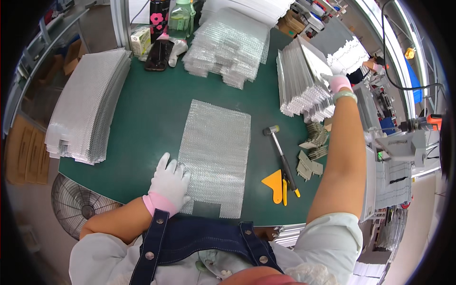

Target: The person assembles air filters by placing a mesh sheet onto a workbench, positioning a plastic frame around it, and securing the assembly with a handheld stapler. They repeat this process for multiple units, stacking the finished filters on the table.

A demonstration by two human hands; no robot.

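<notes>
A silvery honeycomb sheet (216, 147) with a notch in its near edge lies flat on the green table before me. My left hand (167, 184), in a white glove with a pink cuff, rests on its near left edge, fingers spread. Stretched out to the far right, my right hand (336, 83) wears a similar glove. Its fingers reach over the top of a stack of pale panels (304, 78), extended as far as they show; their tips are small and hard to make out.
Honeycomb sheets (88, 104) are piled at left, bubble-textured clear sheets (228, 45) at the back. A mallet (282, 161), yellow scraper (273, 186), yellow-handled tool (285, 192) and grey-green pieces (308, 165) lie at right. A phone (159, 55) and green bottle (180, 21) sit back left.
</notes>
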